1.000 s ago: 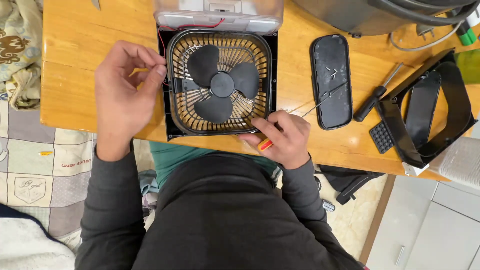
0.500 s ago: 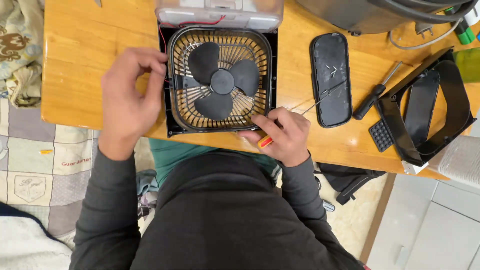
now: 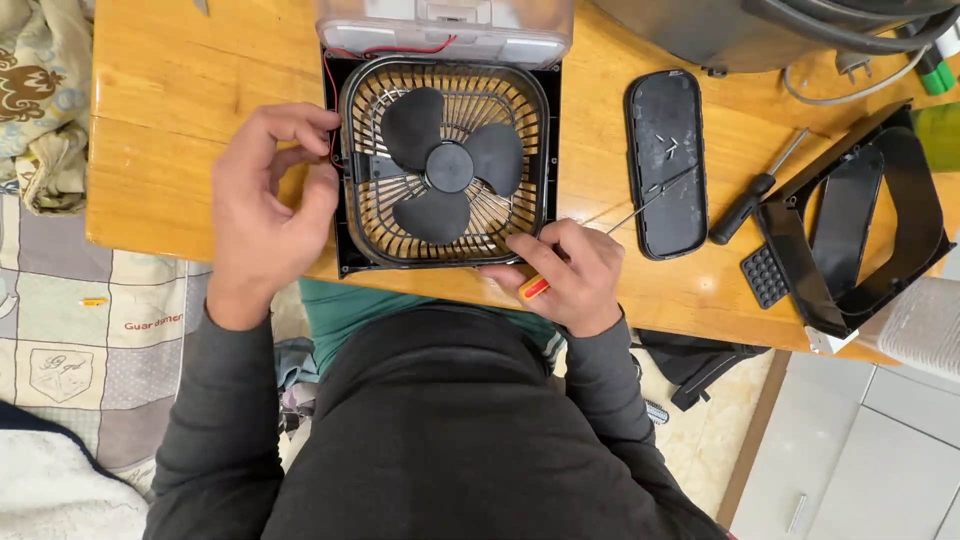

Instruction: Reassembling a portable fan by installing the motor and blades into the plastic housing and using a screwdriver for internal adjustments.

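Fingers of left hand (image 3: 262, 205) pinch fan grille (image 3: 445, 165) edge; right hand (image 3: 565, 275) grips red-handled screwdriver (image 3: 600, 240)

Wooden table (image 3: 170, 90), black fan unit (image 3: 445, 165), oval cover (image 3: 665, 165), screwdriver (image 3: 745, 205), black frame (image 3: 860, 220)

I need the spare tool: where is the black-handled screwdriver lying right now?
In the head view, the black-handled screwdriver lies on the wooden table, right of the fan, between the black oval cover and the black frame.
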